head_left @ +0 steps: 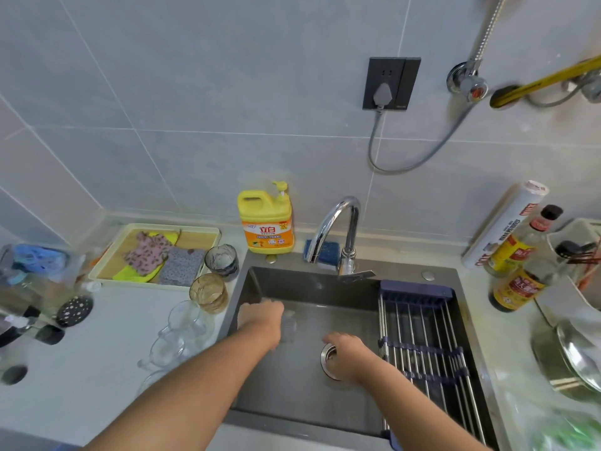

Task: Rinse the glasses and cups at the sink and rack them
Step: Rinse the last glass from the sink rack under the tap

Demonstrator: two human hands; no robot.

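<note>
My left hand (260,315) holds a blurred clear glass (288,323) in the sink (292,402), near its left wall. My right hand (346,353) is over the drain (326,358). The rack (422,336) spans the sink's right side. Amber glass (208,292), dark glass (222,262) and cups (182,323) stand by its left edge.

Sink (292,402): dark matt metal
Faucet (338,219): glossy chrome
Rack (419,333): shiny steel rods
Detergent bottle (266,222): glossy yellow plastic
Amber tumbler (208,292): ribbed glass
Tray (195,237): wood base

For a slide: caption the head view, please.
Left hand holds a clear glass in the sink, right hand near the drain; more glasses wait on the counter.
</note>
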